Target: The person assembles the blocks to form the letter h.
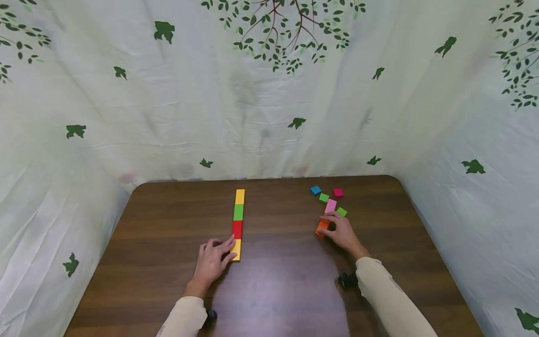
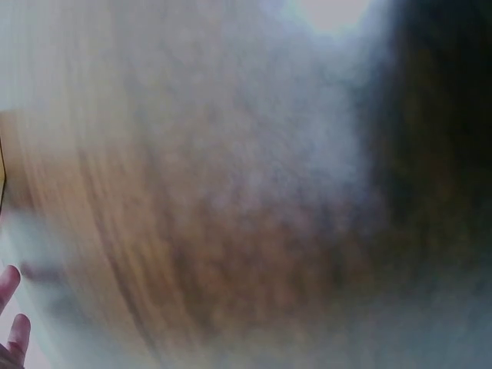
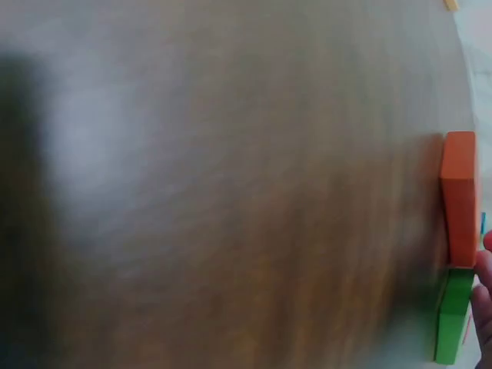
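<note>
A row of flat blocks lies on the brown table [image 1: 168, 224]: yellow [image 1: 239, 196], green [image 1: 238, 212], red [image 1: 237, 229] and a near yellow block [image 1: 236, 249]. My left hand [image 1: 227, 249] rests on the table, its finger and thumb touching that near yellow block's left edge. My right hand [image 1: 327, 224] pinches an orange block [image 1: 322, 227] at the near end of a loose group. In the right wrist view the orange block [image 3: 460, 196] stands beside a green block [image 3: 453, 315]. The left wrist view is blurred and shows only two fingertips [image 2: 11, 323].
Loose blocks lie just beyond my right hand: blue [image 1: 315, 190], green [image 1: 323, 197], magenta [image 1: 338, 192], pink [image 1: 330, 206] and another green [image 1: 342, 211]. A leaf-printed cloth [image 1: 269, 117] hangs close around the table's back and sides.
</note>
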A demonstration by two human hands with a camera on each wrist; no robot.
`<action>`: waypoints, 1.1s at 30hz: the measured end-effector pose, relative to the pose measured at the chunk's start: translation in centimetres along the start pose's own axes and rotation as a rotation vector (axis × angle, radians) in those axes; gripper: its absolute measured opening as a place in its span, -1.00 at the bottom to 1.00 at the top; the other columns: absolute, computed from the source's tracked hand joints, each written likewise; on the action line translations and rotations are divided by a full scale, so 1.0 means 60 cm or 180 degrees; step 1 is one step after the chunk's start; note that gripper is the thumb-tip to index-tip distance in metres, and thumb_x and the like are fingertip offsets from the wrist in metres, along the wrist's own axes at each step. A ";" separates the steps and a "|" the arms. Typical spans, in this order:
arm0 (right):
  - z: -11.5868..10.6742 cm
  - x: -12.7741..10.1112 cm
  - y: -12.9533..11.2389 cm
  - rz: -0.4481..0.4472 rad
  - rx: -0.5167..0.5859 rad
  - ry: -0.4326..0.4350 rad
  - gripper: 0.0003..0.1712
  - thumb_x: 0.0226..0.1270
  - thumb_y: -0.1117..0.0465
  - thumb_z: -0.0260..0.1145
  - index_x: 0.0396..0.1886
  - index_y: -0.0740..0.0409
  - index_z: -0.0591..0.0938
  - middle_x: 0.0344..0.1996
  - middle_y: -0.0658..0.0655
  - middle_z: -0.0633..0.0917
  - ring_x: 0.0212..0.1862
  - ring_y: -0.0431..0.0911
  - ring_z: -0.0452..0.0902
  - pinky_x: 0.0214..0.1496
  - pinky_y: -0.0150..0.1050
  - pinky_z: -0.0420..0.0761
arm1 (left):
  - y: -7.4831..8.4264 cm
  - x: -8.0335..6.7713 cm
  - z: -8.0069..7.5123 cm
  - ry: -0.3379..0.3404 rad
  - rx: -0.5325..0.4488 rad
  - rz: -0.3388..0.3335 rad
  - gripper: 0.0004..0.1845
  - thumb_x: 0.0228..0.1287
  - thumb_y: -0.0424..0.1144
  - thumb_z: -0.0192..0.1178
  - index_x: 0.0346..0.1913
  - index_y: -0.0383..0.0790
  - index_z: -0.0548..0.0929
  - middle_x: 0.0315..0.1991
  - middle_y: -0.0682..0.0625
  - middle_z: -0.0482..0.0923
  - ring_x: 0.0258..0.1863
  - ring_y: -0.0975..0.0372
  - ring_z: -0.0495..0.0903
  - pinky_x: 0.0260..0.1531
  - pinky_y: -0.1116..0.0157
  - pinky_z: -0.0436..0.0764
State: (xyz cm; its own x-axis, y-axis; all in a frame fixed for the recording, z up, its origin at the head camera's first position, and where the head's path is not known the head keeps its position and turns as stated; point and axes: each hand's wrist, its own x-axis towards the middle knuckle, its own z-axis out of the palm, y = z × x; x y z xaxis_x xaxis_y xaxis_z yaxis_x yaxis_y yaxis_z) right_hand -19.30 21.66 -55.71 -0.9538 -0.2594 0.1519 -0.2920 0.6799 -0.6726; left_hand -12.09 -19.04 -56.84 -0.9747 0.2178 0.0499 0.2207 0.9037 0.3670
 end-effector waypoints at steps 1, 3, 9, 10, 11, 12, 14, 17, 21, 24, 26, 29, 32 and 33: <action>0.000 -0.003 0.002 0.0010 0.0011 0.0000 -0.50 0.11 0.19 0.50 0.02 0.36 0.65 0.05 0.30 0.56 0.11 0.21 0.44 0.18 0.14 0.40 | 0.000 0.000 -0.001 -0.0013 -0.0006 -0.0012 -0.41 0.18 0.00 0.33 0.27 -0.05 0.49 0.31 0.10 0.41 0.15 0.02 0.35 0.10 -0.05 0.22; 0.001 -0.008 0.004 0.0020 0.0018 0.0000 -0.47 0.09 0.17 0.51 0.02 0.37 0.65 0.06 0.30 0.55 0.13 0.21 0.43 0.19 0.15 0.39 | 0.002 0.001 -0.002 -0.0040 -0.0011 -0.0036 -0.40 0.17 0.00 0.33 0.28 -0.05 0.48 0.31 0.10 0.40 0.16 0.02 0.34 0.11 -0.05 0.22; 0.005 -0.013 0.011 0.0082 -0.0024 -0.0022 -0.48 0.08 0.16 0.52 -0.01 0.39 0.66 0.04 0.25 0.57 0.12 0.17 0.45 0.19 0.12 0.42 | 0.006 0.002 -0.004 -0.0050 -0.0022 -0.0034 -0.40 0.17 -0.01 0.33 0.27 -0.06 0.49 0.32 0.08 0.40 0.16 0.01 0.34 0.11 -0.06 0.22; 0.006 -0.014 0.011 0.0085 -0.0037 -0.0023 -0.48 0.08 0.16 0.52 -0.02 0.39 0.66 0.04 0.26 0.57 0.12 0.17 0.45 0.19 0.11 0.42 | 0.006 0.002 -0.004 -0.0043 -0.0025 -0.0028 -0.40 0.17 -0.01 0.33 0.27 -0.06 0.49 0.31 0.08 0.40 0.16 0.01 0.34 0.11 -0.06 0.22; 0.007 -0.014 0.012 0.0076 -0.0058 -0.0024 -0.48 0.08 0.16 0.52 -0.02 0.39 0.66 0.04 0.26 0.57 0.12 0.17 0.45 0.19 0.11 0.42 | 0.006 0.002 -0.003 -0.0037 -0.0022 -0.0025 -0.41 0.17 -0.01 0.33 0.27 -0.06 0.50 0.31 0.09 0.40 0.16 0.02 0.35 0.11 -0.05 0.22; 0.007 -0.014 0.012 0.0073 -0.0068 -0.0021 -0.48 0.08 0.17 0.52 -0.02 0.39 0.67 0.05 0.26 0.57 0.13 0.18 0.45 0.19 0.11 0.41 | 0.005 0.001 -0.003 -0.0028 -0.0024 -0.0023 -0.41 0.17 -0.01 0.33 0.26 -0.06 0.50 0.31 0.09 0.41 0.16 0.01 0.35 0.10 -0.05 0.22; 0.008 -0.015 0.013 0.0033 -0.0095 -0.0015 -0.49 0.08 0.17 0.52 -0.01 0.39 0.67 0.05 0.26 0.57 0.13 0.18 0.45 0.18 0.11 0.42 | 0.005 0.001 -0.002 -0.0017 -0.0020 -0.0024 -0.41 0.17 -0.01 0.33 0.26 -0.06 0.50 0.31 0.09 0.41 0.16 0.01 0.35 0.11 -0.05 0.22; 0.008 -0.014 0.012 -0.0048 -0.0144 -0.0020 -0.51 0.08 0.17 0.52 -0.04 0.39 0.69 0.05 0.26 0.58 0.12 0.17 0.47 0.16 0.11 0.44 | 0.004 0.001 -0.003 -0.0032 -0.0012 -0.0042 -0.41 0.18 -0.01 0.32 0.27 -0.05 0.49 0.31 0.10 0.40 0.16 0.02 0.35 0.12 -0.05 0.22; 0.007 -0.013 0.012 -0.0070 -0.0215 -0.0067 -0.53 0.08 0.15 0.52 -0.08 0.38 0.71 0.05 0.25 0.60 0.12 0.17 0.48 0.15 0.10 0.45 | 0.004 0.001 -0.003 -0.0070 -0.0015 -0.0054 -0.40 0.18 0.00 0.32 0.28 -0.05 0.47 0.32 0.09 0.40 0.17 0.01 0.34 0.12 -0.06 0.21; 0.006 -0.012 0.012 -0.0012 -0.0230 -0.0111 -0.54 0.09 0.15 0.51 -0.07 0.36 0.71 0.06 0.24 0.60 0.15 0.17 0.47 0.17 0.09 0.44 | 0.004 0.001 -0.003 -0.0074 -0.0026 -0.0060 -0.40 0.18 -0.01 0.31 0.28 -0.05 0.47 0.32 0.08 0.40 0.17 0.00 0.34 0.12 -0.06 0.22; 0.007 -0.012 0.010 -0.0001 -0.0265 -0.0147 -0.55 0.10 0.14 0.50 -0.07 0.35 0.71 0.08 0.24 0.59 0.16 0.17 0.46 0.18 0.09 0.43 | 0.004 0.001 -0.003 -0.0080 -0.0020 -0.0072 -0.40 0.18 -0.01 0.32 0.28 -0.06 0.47 0.32 0.08 0.40 0.17 0.00 0.33 0.12 -0.06 0.22; 0.011 -0.012 0.004 -0.0031 -0.0259 -0.0226 -0.54 0.11 0.13 0.49 -0.06 0.35 0.70 0.10 0.23 0.58 0.19 0.18 0.42 0.20 0.11 0.41 | 0.003 0.001 -0.003 -0.0094 -0.0015 -0.0083 -0.39 0.17 -0.01 0.33 0.29 -0.06 0.46 0.32 0.07 0.39 0.17 0.00 0.33 0.11 -0.06 0.21; 0.019 -0.012 -0.006 -0.0114 -0.0232 -0.0346 -0.52 0.13 0.09 0.48 -0.03 0.34 0.69 0.12 0.21 0.56 0.20 0.17 0.40 0.21 0.10 0.40 | 0.003 0.001 -0.003 -0.0085 -0.0018 -0.0077 -0.38 0.17 -0.01 0.33 0.29 -0.07 0.46 0.32 0.07 0.40 0.17 0.00 0.33 0.11 -0.06 0.22; 0.022 -0.011 -0.009 -0.0143 -0.0215 -0.0383 -0.51 0.13 0.08 0.48 -0.03 0.34 0.69 0.12 0.21 0.56 0.20 0.16 0.40 0.21 0.10 0.41 | 0.003 0.001 -0.003 -0.0078 -0.0027 -0.0069 -0.39 0.18 -0.01 0.32 0.29 -0.07 0.46 0.32 0.07 0.40 0.17 0.00 0.33 0.11 -0.06 0.22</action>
State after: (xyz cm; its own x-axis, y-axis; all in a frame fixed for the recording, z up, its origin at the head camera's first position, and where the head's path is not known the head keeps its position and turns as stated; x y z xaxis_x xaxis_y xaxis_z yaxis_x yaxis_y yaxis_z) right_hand -18.43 20.55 -56.39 -0.9254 -0.3682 0.0901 -0.3423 0.7094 -0.6161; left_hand -12.13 -18.92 -56.58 -0.9781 0.2074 0.0193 0.1993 0.9051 0.3756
